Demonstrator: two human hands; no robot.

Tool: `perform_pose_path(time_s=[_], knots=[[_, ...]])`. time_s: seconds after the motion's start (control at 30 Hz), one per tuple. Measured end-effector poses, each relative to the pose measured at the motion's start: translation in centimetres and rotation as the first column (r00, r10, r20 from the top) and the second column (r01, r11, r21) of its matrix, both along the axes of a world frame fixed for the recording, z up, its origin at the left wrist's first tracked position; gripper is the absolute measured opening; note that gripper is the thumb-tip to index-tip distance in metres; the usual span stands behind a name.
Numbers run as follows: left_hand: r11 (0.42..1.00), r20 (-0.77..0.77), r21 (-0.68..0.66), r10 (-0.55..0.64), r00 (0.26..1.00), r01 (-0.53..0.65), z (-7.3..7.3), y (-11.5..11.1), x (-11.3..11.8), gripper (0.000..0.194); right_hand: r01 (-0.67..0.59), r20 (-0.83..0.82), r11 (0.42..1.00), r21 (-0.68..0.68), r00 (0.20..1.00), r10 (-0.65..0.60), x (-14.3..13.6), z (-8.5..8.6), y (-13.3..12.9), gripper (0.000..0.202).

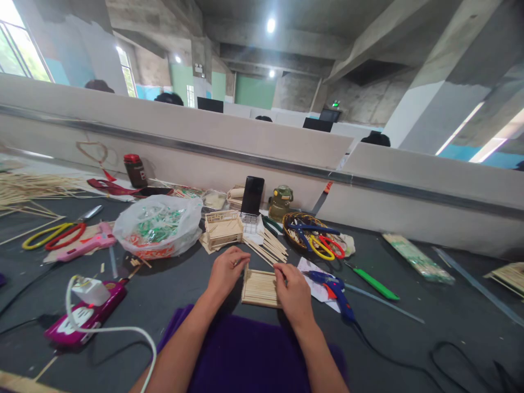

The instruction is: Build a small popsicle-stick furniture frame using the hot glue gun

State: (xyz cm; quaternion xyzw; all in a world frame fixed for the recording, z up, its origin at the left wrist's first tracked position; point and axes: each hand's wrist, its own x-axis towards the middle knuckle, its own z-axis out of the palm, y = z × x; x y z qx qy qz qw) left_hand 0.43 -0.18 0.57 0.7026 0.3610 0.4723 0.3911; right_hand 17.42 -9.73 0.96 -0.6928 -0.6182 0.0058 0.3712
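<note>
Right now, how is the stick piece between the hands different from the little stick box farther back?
The stick piece looks mostly flat, while the stick box has raised sides. The stick piece lies between the left hand and the right hand, which hides part of it; the stick box stands farther back, clear of both hands. Both are pale and made of thin sticks.

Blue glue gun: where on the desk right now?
In the head view, the blue glue gun lies right of centre, partly over white paper, just right of the right hand and left of the green-handled tool.
</note>
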Motion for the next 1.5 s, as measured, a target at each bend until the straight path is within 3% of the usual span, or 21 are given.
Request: perform_pose_path(time_s=[0.67,1.17,1.5], knots=[[0.999,-0.036,-0.035,-0.027,0.999,0.026,-0.3,0.1,0.2,0.017,-0.017,-0.065,0.999,0.028,0.998,0.019,0.2,0.2,-0.3,0.026],[0.993,-0.165,0.113,-0.011,0.986,0.03,-0.9,0.2,0.1,0.023,-0.042,-0.064,0.999,0.033,0.997,0.044,0.2,0.4,-0.4,0.024],[0.997,-0.115,0.08,-0.002,0.993,0.011,-1.0,0.3,0.2,0.022,-0.053,-0.068,0.998,0.018,0.996,0.054,0.1,0.4,-0.4,0.025]])
